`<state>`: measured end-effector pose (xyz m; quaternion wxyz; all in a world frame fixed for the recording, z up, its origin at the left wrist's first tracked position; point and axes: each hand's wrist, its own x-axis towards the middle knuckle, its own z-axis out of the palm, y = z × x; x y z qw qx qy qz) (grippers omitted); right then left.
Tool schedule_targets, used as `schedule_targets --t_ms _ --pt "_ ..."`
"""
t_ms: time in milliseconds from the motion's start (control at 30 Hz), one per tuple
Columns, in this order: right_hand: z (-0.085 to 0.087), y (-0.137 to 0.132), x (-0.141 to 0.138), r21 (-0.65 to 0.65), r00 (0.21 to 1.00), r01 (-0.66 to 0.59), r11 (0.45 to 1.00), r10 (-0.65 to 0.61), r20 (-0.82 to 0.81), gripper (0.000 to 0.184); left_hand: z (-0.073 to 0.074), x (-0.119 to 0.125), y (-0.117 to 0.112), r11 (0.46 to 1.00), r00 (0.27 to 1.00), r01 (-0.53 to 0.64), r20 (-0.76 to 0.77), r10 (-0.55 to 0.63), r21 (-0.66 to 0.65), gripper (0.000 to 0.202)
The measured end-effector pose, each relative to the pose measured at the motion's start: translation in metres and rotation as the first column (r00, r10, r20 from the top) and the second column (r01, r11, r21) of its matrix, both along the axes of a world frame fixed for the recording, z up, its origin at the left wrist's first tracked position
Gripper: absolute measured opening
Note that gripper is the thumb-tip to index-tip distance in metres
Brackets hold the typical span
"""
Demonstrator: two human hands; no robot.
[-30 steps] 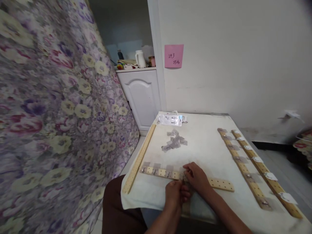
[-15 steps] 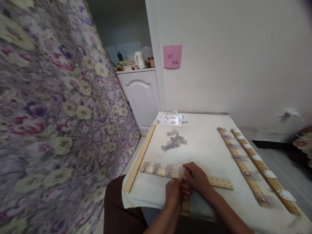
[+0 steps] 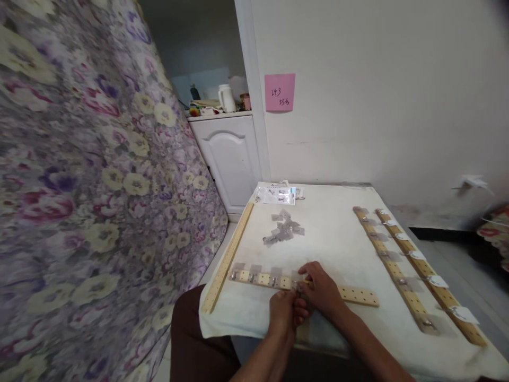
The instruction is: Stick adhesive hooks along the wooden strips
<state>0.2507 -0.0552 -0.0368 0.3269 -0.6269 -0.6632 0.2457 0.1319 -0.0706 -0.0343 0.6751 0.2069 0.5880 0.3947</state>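
A pale wooden strip with rows of holes (image 3: 360, 295) lies across the near part of the table. Along its left half sit several small clear plastic pieces with shiny metal bits (image 3: 251, 277). My left hand (image 3: 283, 313) is closed at the strip's near edge, thumb and fingers pressed together. From the right, my right hand (image 3: 321, 289) reaches over the strip, its fingers pinched close to the left fingertips. Between the two hands is another clear piece with a metal bit (image 3: 295, 285); the fingers hide part of it, and what each hand grips is too small to tell.
A bare holed strip (image 3: 228, 257) runs along the left edge. A loose pile of small clear packets (image 3: 284, 228) lies mid-table, with flat packaging (image 3: 276, 194) at the back. At right are a strip with clear pieces (image 3: 392, 265) and one with white cards (image 3: 421, 268).
My hands stay at the same place on the strip, with only a slight shift of the fingers. The view has moved a little.
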Motion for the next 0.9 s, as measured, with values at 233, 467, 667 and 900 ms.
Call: schedule_targets --t_ms 233,467,667,900 --pt "0.0038 -0.0042 -0.0031 0.019 1.000 -0.010 1.000 0.010 0.017 0.020 -0.0009 -0.0004 0.0000 1.000 1.000 0.006 -0.009 -0.006 0.007 0.017" --pt "0.0051 -0.0056 -0.0043 0.016 0.999 -0.015 1.000 0.014 0.038 0.018 -0.0031 -0.0010 0.0013 1.000 1.000 0.017 -0.012 -0.017 0.001 0.018" --pt "0.0044 -0.0055 -0.0040 0.032 0.999 -0.034 0.999 0.033 0.038 0.021 -0.0006 -0.0007 0.0006 1.000 1.000 0.023 -0.010 -0.023 0.009 0.015" --pt "0.0019 -0.0049 -0.0048 0.029 0.998 -0.035 0.999 0.033 0.054 0.020 -0.0016 -0.0006 0.0005 1.000 1.000 0.020 -0.004 -0.020 0.016 0.013"
